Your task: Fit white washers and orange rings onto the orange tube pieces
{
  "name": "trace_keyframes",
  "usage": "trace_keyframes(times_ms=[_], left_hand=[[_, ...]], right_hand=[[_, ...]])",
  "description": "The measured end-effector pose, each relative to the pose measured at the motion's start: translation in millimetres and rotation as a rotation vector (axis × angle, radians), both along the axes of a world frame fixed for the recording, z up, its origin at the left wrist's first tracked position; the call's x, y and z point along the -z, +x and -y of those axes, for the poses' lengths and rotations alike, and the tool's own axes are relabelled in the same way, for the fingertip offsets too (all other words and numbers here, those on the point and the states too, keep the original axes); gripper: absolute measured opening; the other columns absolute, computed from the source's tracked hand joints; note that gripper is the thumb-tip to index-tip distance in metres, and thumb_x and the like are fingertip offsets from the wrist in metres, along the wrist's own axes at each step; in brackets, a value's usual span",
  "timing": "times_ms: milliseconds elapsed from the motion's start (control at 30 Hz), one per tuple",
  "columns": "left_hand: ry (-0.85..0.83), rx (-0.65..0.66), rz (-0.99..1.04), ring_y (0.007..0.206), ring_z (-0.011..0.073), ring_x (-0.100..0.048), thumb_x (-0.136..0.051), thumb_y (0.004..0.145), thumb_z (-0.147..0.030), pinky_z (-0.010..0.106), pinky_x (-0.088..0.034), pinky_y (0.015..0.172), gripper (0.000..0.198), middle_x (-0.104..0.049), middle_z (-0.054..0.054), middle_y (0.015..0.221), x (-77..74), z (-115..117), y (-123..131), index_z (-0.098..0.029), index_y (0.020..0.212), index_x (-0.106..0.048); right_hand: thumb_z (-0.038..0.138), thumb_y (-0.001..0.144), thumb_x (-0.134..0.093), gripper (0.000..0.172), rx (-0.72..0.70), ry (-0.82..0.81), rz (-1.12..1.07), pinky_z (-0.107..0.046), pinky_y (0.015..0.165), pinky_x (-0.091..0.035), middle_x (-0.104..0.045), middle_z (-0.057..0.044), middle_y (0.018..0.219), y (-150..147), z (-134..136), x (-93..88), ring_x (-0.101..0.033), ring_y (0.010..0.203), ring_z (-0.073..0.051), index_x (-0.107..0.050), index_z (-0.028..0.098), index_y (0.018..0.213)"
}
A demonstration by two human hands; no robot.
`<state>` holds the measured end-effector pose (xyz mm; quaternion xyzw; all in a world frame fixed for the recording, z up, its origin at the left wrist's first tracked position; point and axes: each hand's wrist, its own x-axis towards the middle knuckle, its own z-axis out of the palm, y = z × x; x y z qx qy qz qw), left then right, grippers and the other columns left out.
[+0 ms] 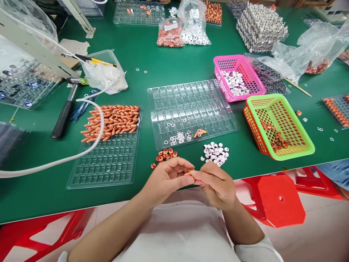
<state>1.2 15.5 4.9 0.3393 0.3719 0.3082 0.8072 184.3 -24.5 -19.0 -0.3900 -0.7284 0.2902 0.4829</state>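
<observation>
My left hand (pixel 167 180) and my right hand (pixel 218 185) meet at the table's front edge. Pinched between their fingertips is a small orange plastic part (pixel 188 174), mostly hidden by the fingers. Just beyond my left hand lies a group of orange round cup-like pieces (pixel 165 154). A pile of white discs with black parts (pixel 216 153) sits beyond my right hand. Farther off, a clear compartment tray (pixel 191 109) carries white rings (pixel 180 137) and a few orange pieces (pixel 200 133).
To the left, another clear tray (pixel 109 163) holds rows of orange parts (pixel 111 122). A white hose (pixel 54 164) crosses its edge near a hammer (pixel 64 114). On the right stand a pink basket (pixel 259 82) and a green basket (pixel 307 145). A red stool (pixel 280 209) is below.
</observation>
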Motion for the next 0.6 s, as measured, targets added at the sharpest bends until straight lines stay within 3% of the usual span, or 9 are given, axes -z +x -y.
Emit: trace_keyframes(times_ms=[300,600], left_hand=[[-0.053,0.007,0.057,0.072,0.0150,-0.068,-0.080,0.071,-0.021,0.028,-0.057,0.070,0.018,-0.073,0.004,0.079,11.4,3,-2,-0.014,0.084,-0.070],[-0.109,-0.044,0.069,0.066,0.0129,-0.066,-0.083,0.067,-0.022,0.025,-0.055,0.066,0.024,-0.070,0.003,0.072,9.3,3,3,-0.012,0.083,-0.068]], right_hand=[[0.013,0.088,-0.060,0.048,0.030,-0.034,-0.049,-0.027,0.060,-0.052,-0.060,-0.004,0.088,-6,-2,-9.0,-0.058,0.072,-0.015,-0.053,0.032,0.132],[0.022,0.092,-0.055,0.047,0.056,-0.039,0.026,-0.031,0.065,-0.053,-0.057,-0.006,0.093,-7,2,-0.8,-0.058,0.078,-0.017,-0.048,0.033,0.138]])
